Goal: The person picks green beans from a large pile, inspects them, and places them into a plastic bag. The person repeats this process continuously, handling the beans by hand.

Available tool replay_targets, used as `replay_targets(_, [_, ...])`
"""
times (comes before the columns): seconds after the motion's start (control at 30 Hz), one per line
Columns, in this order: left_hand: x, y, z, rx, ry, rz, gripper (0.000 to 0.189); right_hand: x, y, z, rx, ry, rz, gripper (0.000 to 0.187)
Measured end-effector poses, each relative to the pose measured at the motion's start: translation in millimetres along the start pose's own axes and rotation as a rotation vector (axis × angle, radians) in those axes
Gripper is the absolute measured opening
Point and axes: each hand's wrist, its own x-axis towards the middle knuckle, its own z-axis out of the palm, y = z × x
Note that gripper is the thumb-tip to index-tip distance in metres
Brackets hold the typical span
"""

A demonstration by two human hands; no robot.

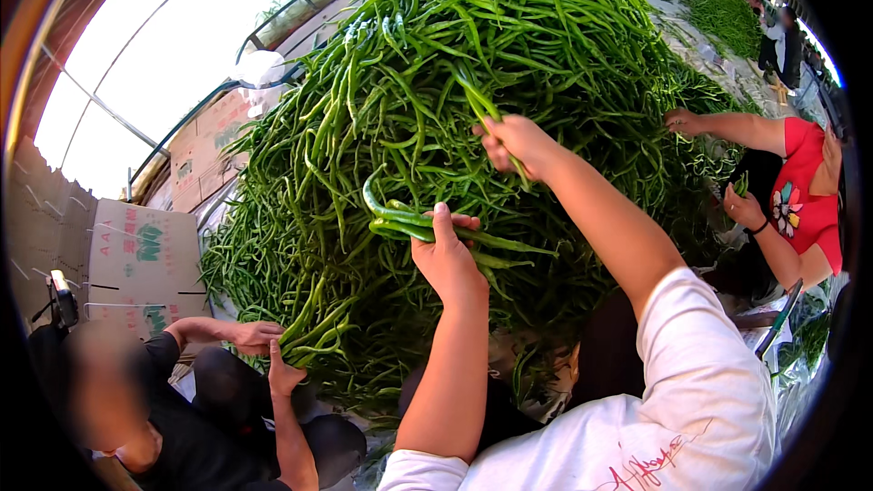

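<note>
A tall heap of long green chili peppers (409, 109) fills the space before me. My left hand (447, 249) grips a small bunch of green peppers (402, 224), the thumb lying across them and their tips pointing right. Further up and to the right, my right hand (518, 146) is closed around a few long peppers (479, 101) in front of the heap. Their upper ends overlap the pile, so I cannot tell whether they touch it. One lower end sticks out below my palm.
At lower left a person in black (204, 423) holds a pepper bunch (317, 327). On the right, a person in red (808, 198) reaches to the heap. Printed cardboard boxes (146, 252) stand left, near a metal rail (184, 123). Another pepper pile (723, 13) lies far right, people nearby.
</note>
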Motion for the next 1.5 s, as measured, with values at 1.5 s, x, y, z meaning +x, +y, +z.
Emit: replay_targets(1.5, [-38.3,1.5,-3.8,0.314,-0.593,0.013,0.032,-185.6,90.9,14.6,-0.444,-0.059,-0.677,0.02])
